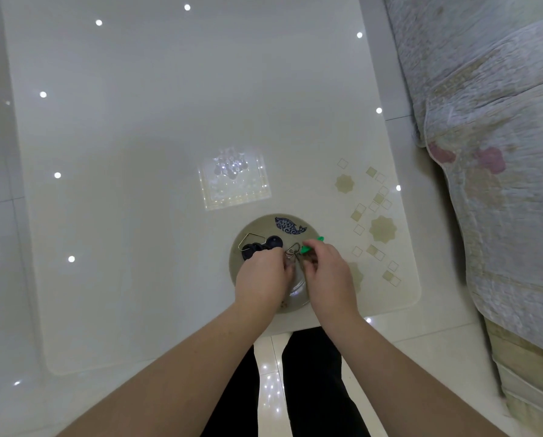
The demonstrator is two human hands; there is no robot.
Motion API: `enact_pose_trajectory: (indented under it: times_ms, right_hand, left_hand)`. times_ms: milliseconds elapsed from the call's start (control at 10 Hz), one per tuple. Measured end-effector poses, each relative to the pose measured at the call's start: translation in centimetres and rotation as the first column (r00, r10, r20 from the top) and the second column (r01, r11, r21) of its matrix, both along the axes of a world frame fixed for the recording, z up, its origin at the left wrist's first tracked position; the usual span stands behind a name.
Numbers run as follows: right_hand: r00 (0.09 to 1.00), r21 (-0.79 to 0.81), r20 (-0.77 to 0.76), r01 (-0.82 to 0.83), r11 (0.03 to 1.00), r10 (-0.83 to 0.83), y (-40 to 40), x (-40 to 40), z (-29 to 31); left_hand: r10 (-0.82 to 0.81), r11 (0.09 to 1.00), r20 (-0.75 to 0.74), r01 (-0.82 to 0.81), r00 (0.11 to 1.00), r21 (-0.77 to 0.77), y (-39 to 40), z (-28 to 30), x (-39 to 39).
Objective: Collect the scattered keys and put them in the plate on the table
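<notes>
A grey-green plate (265, 223) with a blue fish painted on it stands near the front right of the white table (156, 127). Inside it lies a bunch of dark blue key fobs (265, 246) on a wire ring. Both my hands are over the plate. My right hand (325, 272) pinches a bunch of metal keys (294, 253) with a green tag (314, 241), just above the plate's middle. My left hand (262, 275) has curled fingers touching the same key ring beside the blue fobs; what it grips is partly hidden.
A sofa with a pale patterned cover (497, 146) runs along the right side of the table. Glossy floor tiles surround the table, and my dark trouser legs (311, 383) show below its front edge. Ceiling lights reflect on the tabletop.
</notes>
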State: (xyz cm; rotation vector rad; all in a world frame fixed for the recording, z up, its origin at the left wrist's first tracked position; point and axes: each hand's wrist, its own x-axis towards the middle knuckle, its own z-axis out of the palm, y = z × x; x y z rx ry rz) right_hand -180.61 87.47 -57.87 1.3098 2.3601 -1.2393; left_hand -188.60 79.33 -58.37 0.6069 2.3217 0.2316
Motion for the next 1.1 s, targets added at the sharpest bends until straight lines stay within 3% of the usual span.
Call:
enact_pose_trajectory:
  times_ms: [100, 200, 400, 700, 1100]
  right_hand:
    - [0.999, 0.094, -0.009, -0.051, 0.994, 0.052, -0.4, 0.2, 0.3]
    - [1.0, 0.124, 0.018, 0.015, 0.992, -0.017, -0.6, 0.7, 0.6]
    - [0.995, 0.023, 0.094, 0.013, 1.0, -0.015, -1.7, 1.2, 0.4]
    - [0.999, 0.012, 0.044, -0.001, 1.0, 0.0, -1.6, 0.1, -0.1]
    - [0.999, 0.025, -0.027, -0.02, 0.999, 0.021, -2.2, 2.0, 2.2]
  left_hand:
    - [-0.01, 0.999, -0.031, 0.011, 0.999, 0.044, -0.4, -0.2, 0.1]
    - [-0.004, 0.997, -0.062, 0.008, 0.998, 0.073, -0.9, -0.3, 0.3]
    - [0.012, 0.99, -0.019, -0.009, 1.0, 0.14, -1.6, -0.2, 1.2]
    - [0.0, 0.984, -0.03, 0.005, 1.0, 0.181, -1.7, -0.1, 1.0]
    - [0.109, 0.928, -0.203, -0.026, 0.973, 0.371, -4.7, 2.0, 1.1]
